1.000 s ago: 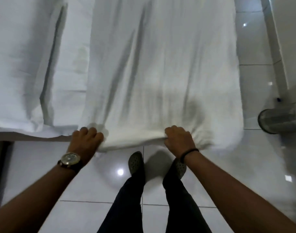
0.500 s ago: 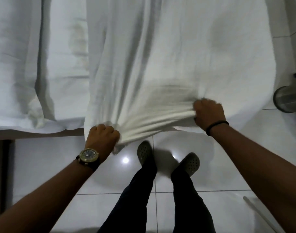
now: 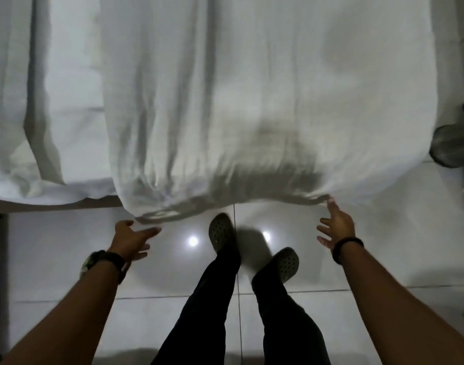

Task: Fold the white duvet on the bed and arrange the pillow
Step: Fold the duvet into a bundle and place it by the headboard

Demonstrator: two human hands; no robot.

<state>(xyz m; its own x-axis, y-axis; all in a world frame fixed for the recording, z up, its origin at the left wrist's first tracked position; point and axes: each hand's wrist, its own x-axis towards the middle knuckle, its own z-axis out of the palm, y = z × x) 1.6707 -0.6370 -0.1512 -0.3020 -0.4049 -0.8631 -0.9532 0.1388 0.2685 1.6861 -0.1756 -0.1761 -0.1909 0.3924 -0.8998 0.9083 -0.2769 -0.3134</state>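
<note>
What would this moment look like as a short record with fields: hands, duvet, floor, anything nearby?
left hand: open, fingers spread, just below the duvet edge, holding nothing
right hand: open, fingertips at the duvet edge
duvet: white, wrinkled, hanging over the bed's edge
bed: white sheet, left of the duvet
floor: glossy pale tiles
feet: dark perforated clogs, dark trousers
bin: metal, far right
pillow: not in view

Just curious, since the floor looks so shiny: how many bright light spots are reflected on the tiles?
2. One light spot lies left of the forward shoe; the other lies right of it. The duvet may hide more.
</note>
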